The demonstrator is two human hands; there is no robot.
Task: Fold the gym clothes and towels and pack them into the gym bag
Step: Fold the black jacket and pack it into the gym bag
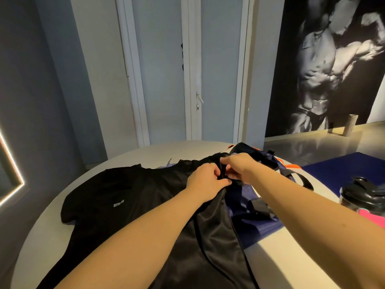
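Left grip (205, 181) & right grip (236, 166) both pinch black shorts (212, 236), prob. at the waistband, frame centre. Shorts touch navy gym bag (241, 199), right of centre on bench (52, 226). Black tee (104, 197) lies centre-left.

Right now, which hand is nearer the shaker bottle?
Right. The right hand grips the black garment left of the shaker bottle; the left hand grips it farther left.

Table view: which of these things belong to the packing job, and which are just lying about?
Part of the job: black T-shirt, shiny black garment gripped by the left hand and right hand, navy gym bag.
Just lying about: shaker bottle, pink item, foam roller, blue mat.
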